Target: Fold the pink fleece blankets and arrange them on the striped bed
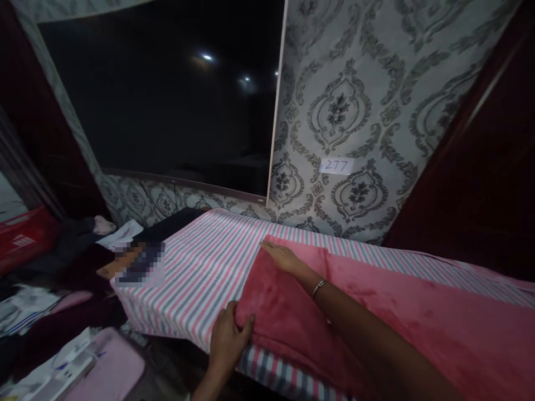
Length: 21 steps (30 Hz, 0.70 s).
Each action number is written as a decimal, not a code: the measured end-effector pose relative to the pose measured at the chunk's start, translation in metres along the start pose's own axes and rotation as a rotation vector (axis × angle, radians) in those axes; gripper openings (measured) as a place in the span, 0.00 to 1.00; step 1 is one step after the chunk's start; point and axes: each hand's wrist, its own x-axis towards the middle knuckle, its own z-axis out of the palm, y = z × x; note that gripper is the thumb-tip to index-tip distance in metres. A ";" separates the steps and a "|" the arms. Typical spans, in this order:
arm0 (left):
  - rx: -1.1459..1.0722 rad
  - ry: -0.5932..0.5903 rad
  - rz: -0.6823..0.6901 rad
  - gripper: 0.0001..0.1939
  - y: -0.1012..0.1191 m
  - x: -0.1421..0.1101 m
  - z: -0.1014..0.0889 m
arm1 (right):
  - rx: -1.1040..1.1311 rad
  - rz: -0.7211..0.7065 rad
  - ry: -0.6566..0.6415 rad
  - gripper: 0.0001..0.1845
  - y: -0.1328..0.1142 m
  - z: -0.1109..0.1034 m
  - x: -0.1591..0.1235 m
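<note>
A long red plush cloth (288, 301) lies spread over a pink, grey and white striped sheet (200, 256) on a table-like surface. Its left end shows a darker red section beside a lighter pink-red one. At the near left corner, my left hand (229, 337) grips the cloth's edge between thumb and fingers. My right hand (281, 257), with a bracelet on the wrist, reaches across to the far left corner. Its fingers lie stretched out on the cloth there. My right forearm covers part of the cloth.
A large dark television (179, 100) hangs on the patterned wall, right behind the surface. A paper marked 277 (336, 165) is stuck beside it. Left stand a red bag (27, 236), piled clothes, a pink stool-like top (112, 362) and a white power strip (69, 376).
</note>
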 end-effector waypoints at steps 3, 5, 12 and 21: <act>-0.037 0.013 0.006 0.30 -0.010 -0.003 0.005 | -0.022 -0.057 -0.066 0.34 -0.001 -0.004 0.010; -0.054 0.024 0.011 0.29 -0.014 -0.005 0.009 | -0.056 -0.087 -0.104 0.34 -0.003 -0.006 0.013; -0.123 0.118 0.012 0.26 -0.014 -0.013 0.020 | -0.160 -0.093 -0.126 0.36 -0.005 -0.005 0.020; -0.478 0.180 0.185 0.19 0.011 -0.041 0.034 | -0.039 0.015 0.424 0.18 0.035 -0.002 -0.030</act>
